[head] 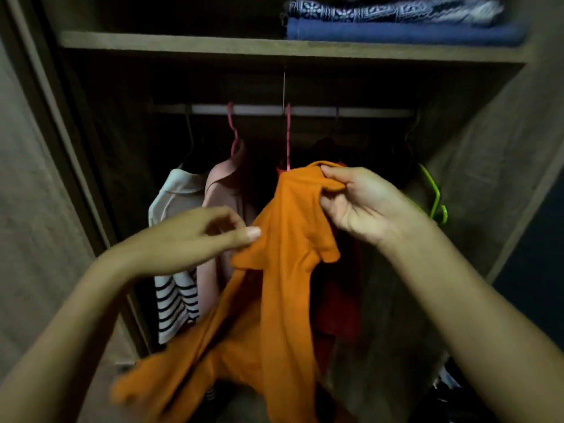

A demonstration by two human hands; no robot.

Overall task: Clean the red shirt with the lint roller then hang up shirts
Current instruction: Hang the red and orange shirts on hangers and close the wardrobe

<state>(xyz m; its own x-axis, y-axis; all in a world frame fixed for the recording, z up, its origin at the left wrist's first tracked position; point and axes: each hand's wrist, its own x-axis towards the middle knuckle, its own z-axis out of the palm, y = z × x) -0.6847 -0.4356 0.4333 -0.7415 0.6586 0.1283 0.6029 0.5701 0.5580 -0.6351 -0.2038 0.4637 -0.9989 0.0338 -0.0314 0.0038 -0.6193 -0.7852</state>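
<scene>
An orange shirt [283,270] is held up in front of an open wardrobe [476,184]. The right hand [363,203] is closed on the shirt's top edge, w/ cloth pinched between thumb and fingers near the collar area. The left hand [195,239] is set against the shirt's left shoulder/sleeve part; thumb and fingers are drawn narrow at the fabric edge, but whether cloth is actually gripped can't be told, as the hand is motion-blurred. The rest of the shirt is seen hanging loose downward, bunched at bottom left.

Behind the orange shirt, a red shirt [338,306] is seen hanging inside the wardrobe, mostly covered by the orange one; only its right side and lower part are shown. A pink hanger hook [287,138] is seen on the rail [305,110] right above it, approx. in line w/ the orange shirt's top. Which garment is carried by that hook can't be made out.

To the left on the rail, a pale pink garment [225,190] is hung on another pink hanger [233,129], and just beside it, further left, a white top w/ black stripes [174,303]. At far right a green hanger [435,196] is seen hanging bare. On the shelf [183,44] above the rail, folded blue fabrics [396,22] are stacked at the right.
</scene>
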